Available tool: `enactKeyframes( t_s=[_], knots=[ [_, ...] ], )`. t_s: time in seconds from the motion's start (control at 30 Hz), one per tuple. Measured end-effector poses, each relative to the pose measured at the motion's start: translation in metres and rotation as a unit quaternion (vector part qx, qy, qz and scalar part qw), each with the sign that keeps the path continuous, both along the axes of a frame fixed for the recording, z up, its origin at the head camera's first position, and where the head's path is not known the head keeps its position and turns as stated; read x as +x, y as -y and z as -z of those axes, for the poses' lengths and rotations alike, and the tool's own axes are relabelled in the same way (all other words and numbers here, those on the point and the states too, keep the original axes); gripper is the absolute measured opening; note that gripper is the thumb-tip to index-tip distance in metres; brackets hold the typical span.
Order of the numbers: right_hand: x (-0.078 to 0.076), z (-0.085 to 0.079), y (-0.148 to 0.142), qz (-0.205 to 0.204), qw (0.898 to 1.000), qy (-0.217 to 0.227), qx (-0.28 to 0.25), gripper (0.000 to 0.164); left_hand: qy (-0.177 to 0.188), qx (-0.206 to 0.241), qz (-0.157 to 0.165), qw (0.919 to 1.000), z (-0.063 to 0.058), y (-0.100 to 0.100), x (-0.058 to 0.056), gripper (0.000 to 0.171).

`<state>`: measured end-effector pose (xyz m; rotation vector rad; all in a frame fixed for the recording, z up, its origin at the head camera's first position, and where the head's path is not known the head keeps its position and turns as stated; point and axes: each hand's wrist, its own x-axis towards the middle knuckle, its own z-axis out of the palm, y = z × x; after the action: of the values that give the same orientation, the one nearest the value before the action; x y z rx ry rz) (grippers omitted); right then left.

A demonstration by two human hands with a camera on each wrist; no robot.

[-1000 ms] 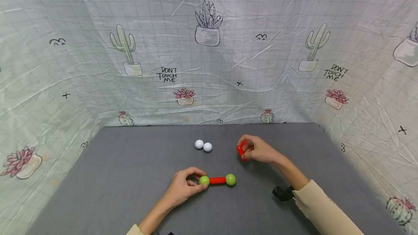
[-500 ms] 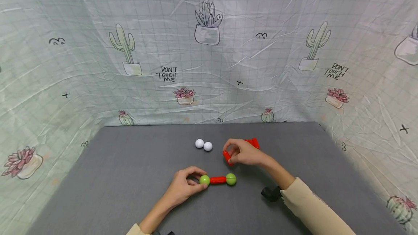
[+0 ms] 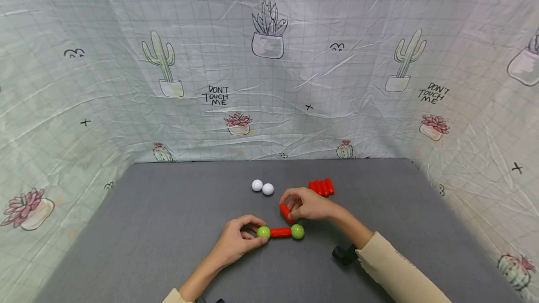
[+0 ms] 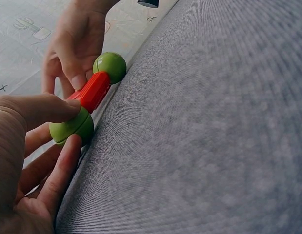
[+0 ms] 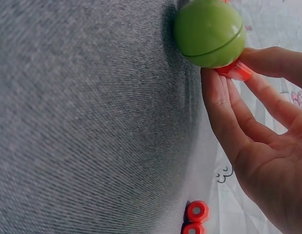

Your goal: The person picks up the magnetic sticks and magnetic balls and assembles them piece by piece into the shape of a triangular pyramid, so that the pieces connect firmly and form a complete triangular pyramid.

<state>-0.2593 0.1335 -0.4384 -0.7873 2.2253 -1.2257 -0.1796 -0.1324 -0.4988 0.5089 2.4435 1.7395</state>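
Table [image 3: 168, 209], head view: the left hand [image 3: 234, 242] grips the left green ball [image 3: 263, 233], joined by a red bar [image 3: 280, 233] to the right green ball [image 3: 297, 232], well short of the back edge. The right hand [image 3: 313, 203] pinches a loose red stick [image 3: 285, 211] close by; white balls [image 3: 267, 189] and spare red sticks [image 3: 323, 187] lie nearer that edge. Left wrist view: thumb and fingers brace the left ball. Right wrist view: the right ball hides any contact; a crooked push could twist the bar loose.
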Motion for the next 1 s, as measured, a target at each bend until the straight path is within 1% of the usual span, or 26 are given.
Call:
enactKeyframes(
  t_s=[0.3,0.67,1.0],
  knots=[
    [0.0035,0.0046,-0.0015,-0.009,1.0,0.011,0.009,0.036,-0.002,0.008,0.004,1.0,0.0021,0.0004,0.0008,0.034],
    [0.0039,0.0021,-0.0019,-0.016,1.0,0.014,0.016,0.04,0.002,0.01,0.007,0.9999,0.0008,0.0,-0.0001,0.035],
    [0.0025,0.0038,-0.0038,-0.015,1.0,0.017,0.016,0.038,-0.008,0.007,0.003,0.9999,0.0007,-0.0006,-0.0009,0.034]
  ],
)
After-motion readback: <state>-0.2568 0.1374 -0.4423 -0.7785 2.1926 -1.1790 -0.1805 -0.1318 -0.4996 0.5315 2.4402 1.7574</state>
